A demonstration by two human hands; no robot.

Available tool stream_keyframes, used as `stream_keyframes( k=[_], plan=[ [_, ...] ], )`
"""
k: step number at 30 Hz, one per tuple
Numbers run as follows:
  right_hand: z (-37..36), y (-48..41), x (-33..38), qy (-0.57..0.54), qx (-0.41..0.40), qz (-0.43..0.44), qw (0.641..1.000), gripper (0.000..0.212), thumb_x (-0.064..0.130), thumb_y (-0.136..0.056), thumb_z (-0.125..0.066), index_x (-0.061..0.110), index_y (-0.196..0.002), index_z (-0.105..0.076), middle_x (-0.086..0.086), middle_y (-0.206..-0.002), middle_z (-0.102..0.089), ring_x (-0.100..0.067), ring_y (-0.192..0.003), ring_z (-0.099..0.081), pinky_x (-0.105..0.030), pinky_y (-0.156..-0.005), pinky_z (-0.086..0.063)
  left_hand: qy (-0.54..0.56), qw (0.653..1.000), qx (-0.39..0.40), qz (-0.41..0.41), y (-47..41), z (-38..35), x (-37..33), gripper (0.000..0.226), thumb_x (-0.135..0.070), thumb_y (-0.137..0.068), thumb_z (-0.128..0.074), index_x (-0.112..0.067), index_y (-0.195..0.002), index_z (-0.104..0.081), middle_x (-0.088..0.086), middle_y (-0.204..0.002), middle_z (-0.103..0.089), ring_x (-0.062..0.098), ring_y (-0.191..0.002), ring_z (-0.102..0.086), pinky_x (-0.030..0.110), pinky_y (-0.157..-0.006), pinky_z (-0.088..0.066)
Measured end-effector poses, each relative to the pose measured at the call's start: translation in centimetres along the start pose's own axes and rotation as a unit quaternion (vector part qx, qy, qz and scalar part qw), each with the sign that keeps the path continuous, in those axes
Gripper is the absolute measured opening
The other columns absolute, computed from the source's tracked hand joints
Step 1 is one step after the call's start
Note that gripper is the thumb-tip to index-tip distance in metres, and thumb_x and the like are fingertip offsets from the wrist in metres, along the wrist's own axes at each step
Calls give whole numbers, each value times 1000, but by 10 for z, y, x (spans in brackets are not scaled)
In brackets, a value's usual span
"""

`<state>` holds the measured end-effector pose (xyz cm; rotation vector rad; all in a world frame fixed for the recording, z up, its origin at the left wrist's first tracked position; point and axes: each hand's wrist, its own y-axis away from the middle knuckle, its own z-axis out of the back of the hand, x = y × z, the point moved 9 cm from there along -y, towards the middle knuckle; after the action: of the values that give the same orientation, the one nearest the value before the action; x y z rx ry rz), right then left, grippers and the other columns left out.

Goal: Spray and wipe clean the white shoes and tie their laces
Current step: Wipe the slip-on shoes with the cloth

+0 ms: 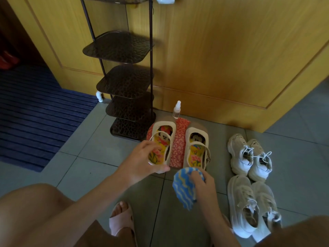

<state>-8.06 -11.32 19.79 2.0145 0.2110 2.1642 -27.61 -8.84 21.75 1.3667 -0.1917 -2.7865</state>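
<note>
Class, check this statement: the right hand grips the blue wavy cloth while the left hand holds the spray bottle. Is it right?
No. The head view shows the left hand holding the heel of a strap shoe, not the spray bottle, which stands untouched on the floor behind it. The right hand does grip the blue wavy cloth.

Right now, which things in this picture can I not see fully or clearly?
Head view:
Strap shoe heel: covered by the left hand gripping it.
Striped cloth: partly under fingers of the right hand.
White object at top edge: cut off, cannot be identified.
Nearer sneakers: laces blurred, one heel behind the knee.
Spray bottle: too small to see its fill level.
</note>
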Motion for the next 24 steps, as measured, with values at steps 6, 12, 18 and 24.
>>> stream_keyframes(
  k=[6, 12, 18, 24],
  plan=[
    [8, -10, 12, -19, -2, -1, 1000, 36, 33, -86, -61, 12, -60, -49, 4, -50, -48, -8, -50, -50, -21, -55, -44, 138, 975, -67, 160, -1, 15, 27, 38, -33, -86, -63, -14, -118, -55, 0, -99, -62, 11, -81, -62, 24, -66, -53],
    [9, -19, 25, 138, 15, 63, 988, 10, 20, -83, -68, 16, -75, -62, 1, -71, -61, -10, -68, -57, -26, -63, -47, 315, 917, 5, 243, -3, 6, 38, 33, -3, -83, -65, -1, -115, -56, 8, -83, -66, 8, -55, -66, 18, -49, -54],
    [-50, -14, 37, 332, 140, 173, 917, 23, 39, -79, -71, 39, -102, -68, 21, -92, -53, 0, -85, -54, -11, -69, -40, 384, 886, 24, 261, -5, -6, 35, 28, 1, -78, -69, 1, -104, -59, 14, -89, -68, 13, -61, -70, 20, -53, -56],
    [-75, -11, 52, 413, 121, 308, 849, 20, 34, -83, -67, 25, -100, -72, 10, -94, -61, -8, -83, -58, -26, -66, -48, 345, 903, 20, 253, -5, -3, 38, 22, -2, -78, -70, -5, -99, -61, 11, -82, -68, 9, -56, -68, 17, -48, -53]
  ],
)
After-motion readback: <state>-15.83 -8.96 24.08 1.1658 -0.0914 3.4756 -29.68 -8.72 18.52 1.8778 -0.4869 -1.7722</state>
